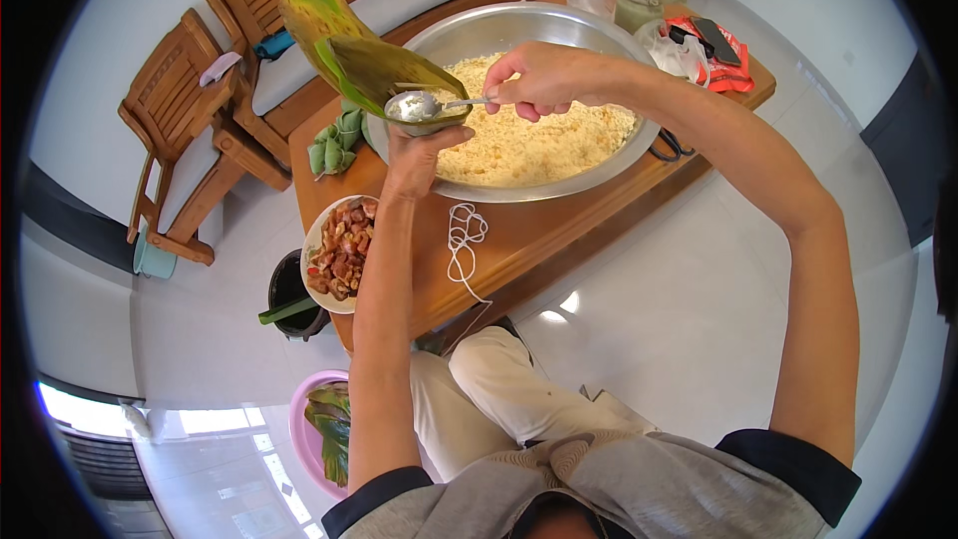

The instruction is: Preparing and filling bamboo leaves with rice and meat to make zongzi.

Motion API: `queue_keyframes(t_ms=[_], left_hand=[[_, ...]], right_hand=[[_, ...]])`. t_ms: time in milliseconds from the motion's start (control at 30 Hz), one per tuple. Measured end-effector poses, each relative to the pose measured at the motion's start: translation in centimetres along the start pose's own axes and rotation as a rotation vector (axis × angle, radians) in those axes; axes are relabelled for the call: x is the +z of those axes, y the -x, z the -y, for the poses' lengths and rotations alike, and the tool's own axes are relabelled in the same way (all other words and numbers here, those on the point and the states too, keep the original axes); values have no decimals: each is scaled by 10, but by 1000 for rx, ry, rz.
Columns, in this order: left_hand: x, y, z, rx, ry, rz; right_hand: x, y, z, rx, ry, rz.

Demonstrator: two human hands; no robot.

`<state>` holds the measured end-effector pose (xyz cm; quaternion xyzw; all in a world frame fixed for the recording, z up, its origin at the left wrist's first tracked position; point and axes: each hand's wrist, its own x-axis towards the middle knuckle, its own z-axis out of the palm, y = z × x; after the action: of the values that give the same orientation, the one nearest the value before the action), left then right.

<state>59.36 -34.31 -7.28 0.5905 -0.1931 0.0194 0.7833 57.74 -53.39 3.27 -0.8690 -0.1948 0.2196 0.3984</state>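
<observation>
My left hand (419, 157) cups a folded green leaf (374, 64) from below, over the near left rim of a wide metal basin (524, 193). The long ends of the leaf stick up and away to the left. A metal spoon (413, 106) lies with its bowl in the leaf's hollow, and my right hand (535, 82) pinches its handle. Some pale grains show beside the spoon; how full the leaf is cannot be made out. Yellowish rice grains (539, 142) fill much of the basin beneath my right hand.
Wrapped leaf parcels (333, 142) sit left of the basin on the wooden table (430, 254). Nearer me are a plate of meat chunks (344, 251), white string (465, 232) and black-handled scissors (668, 146). A black bin (299, 326) and a pink basin of leaves (299, 419) stand below.
</observation>
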Motion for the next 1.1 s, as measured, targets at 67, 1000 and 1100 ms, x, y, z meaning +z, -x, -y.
queue_keyframes(t_ms=[67,1000,1100], left_hand=[[1,1,2,-10,17,-9],[-4,-6,6,-24,-34,36],[-4,-6,5,-26,-29,26]], right_hand=[[-8,5,-7,-39,-60,-32],[-2,-47,-91,172,422,-24],[-16,-34,-84,231,309,-66]])
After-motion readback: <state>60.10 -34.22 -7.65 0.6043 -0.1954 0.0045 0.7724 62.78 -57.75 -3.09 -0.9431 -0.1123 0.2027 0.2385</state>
